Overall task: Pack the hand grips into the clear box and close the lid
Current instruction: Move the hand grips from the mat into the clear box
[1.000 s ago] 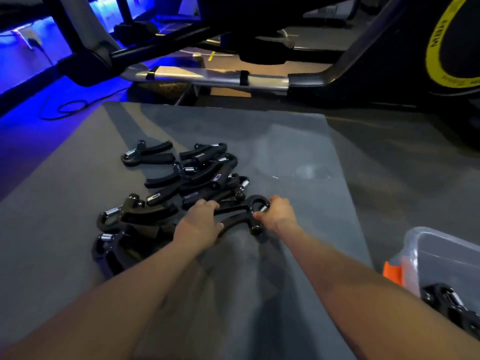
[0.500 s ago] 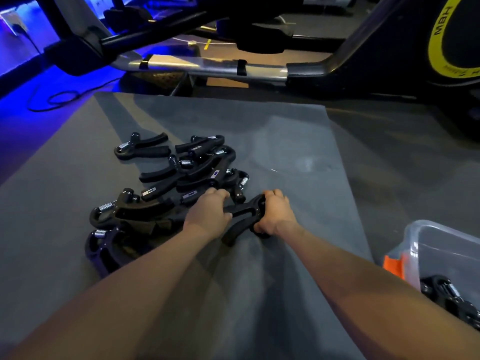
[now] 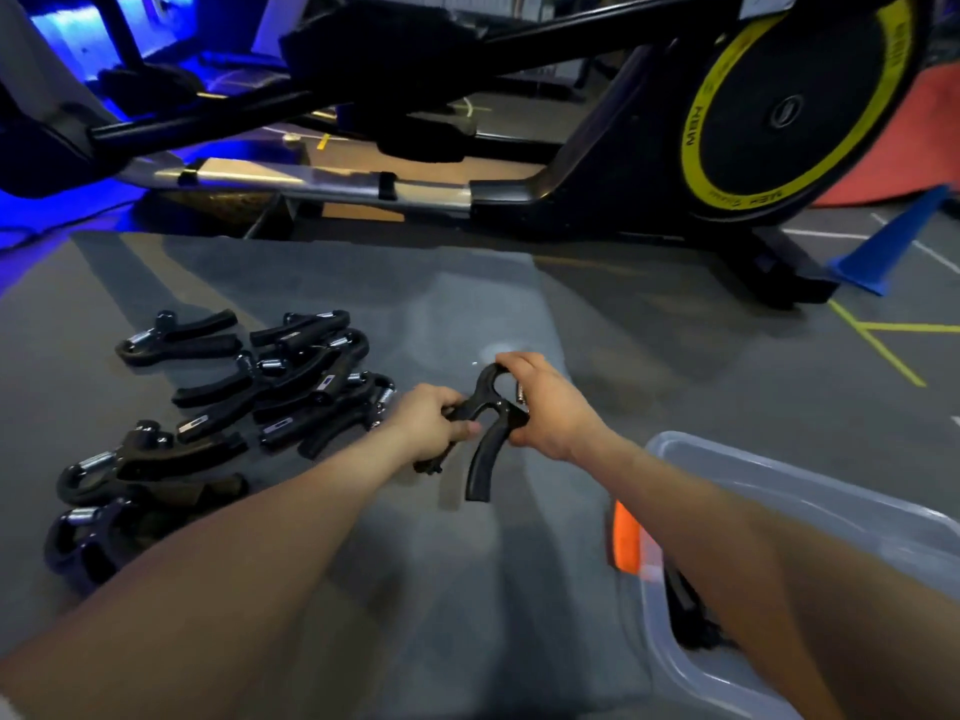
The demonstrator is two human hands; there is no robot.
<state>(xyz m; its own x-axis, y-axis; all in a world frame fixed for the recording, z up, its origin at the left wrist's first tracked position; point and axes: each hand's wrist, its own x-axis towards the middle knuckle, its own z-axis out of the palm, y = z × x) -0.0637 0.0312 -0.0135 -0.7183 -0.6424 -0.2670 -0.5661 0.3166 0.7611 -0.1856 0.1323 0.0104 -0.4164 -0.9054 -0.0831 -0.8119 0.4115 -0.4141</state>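
While both hands, left hand [image 3: 428,420] and right hand [image 3: 540,402], grip one hand grip [image 3: 488,428] with curled fingers, the clear box [image 3: 779,517] sits just right of it

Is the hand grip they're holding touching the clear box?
Apart. The head view shows the held hand grip, between the left hand and right hand, with bare grey mat before the clear box.

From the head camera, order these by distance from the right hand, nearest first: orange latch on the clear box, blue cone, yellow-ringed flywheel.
Measured from the right hand:
1. Orange latch, on the clear box end, just below the hand.
2. Blue cone, on the floor, far right.
3. Yellow-ringed flywheel, upper right, farthest back.
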